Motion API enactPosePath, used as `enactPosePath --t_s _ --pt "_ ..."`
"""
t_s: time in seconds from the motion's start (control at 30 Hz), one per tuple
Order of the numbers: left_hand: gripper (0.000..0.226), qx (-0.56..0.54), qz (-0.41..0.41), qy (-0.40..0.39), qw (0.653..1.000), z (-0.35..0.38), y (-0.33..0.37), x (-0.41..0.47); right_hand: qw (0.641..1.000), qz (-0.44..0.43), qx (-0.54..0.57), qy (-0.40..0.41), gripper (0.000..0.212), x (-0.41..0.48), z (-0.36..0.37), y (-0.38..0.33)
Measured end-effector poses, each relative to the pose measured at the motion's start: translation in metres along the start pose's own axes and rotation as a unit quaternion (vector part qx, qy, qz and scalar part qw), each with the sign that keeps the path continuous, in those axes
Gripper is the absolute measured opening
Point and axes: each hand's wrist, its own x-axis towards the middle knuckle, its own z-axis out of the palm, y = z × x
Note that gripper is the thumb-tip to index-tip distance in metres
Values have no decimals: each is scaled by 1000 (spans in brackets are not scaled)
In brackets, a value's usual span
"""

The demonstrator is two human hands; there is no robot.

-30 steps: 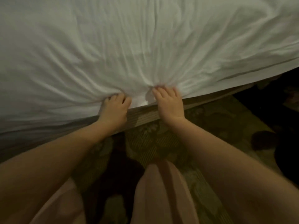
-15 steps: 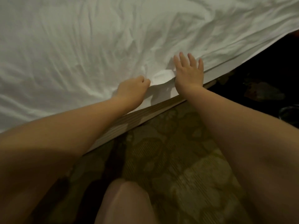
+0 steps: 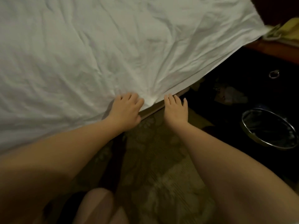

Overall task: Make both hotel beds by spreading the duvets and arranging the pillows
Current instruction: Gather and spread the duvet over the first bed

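A white, creased duvet [image 3: 90,50] covers the bed and fills the upper left of the view, its edge running diagonally to the upper right. My left hand [image 3: 127,109] lies on that edge with its fingers curled into the fabric, and creases fan out from a bunched spot just right of it. My right hand [image 3: 176,109] is a little to the right, fingers straight and spread, fingertips touching the duvet's hem above the bed base [image 3: 150,111]. No pillows are in view.
Patterned carpet [image 3: 161,159] lies below the bed edge. A round metal bin [image 3: 268,128] with a dark liner stands at the right. Dark wooden furniture with a ring handle [image 3: 273,74] is behind it. My knee [image 3: 97,206] is at the bottom.
The view has shifted right along the bed edge, bringing the bin in. My right hand has come down off the duvet top to its hem. My left hand still holds the bunched fabric.
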Motion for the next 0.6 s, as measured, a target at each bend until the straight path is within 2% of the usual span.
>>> enactPosePath --t_s 0.2,0.27,0.33,0.4,0.43,0.5,0.53,0.6 --pt "68 3 31 54 998 13 10 71 995 44 20 83 68 61 -1 15" --pt "79 -2 45 55 997 13 21 104 979 115 147 79 59 81 -6 27" --pt "87 -18 53 20 998 9 33 139 922 211 317 73 42 99 -17 37" --pt "90 -15 64 1 998 4 40 169 843 282 454 59 36 126 -25 44" --pt "90 -6 74 7 997 3 40 180 790 317 523 49 39 140 -28 46" --pt "91 18 96 16 995 9 40 198 649 370 664 35 48 161 -31 50" --pt "92 30 99 10 995 11 41 205 596 387 703 37 47 168 -30 53" --pt "86 24 92 -2 996 11 44 215 558 409 720 58 33 176 -30 62"
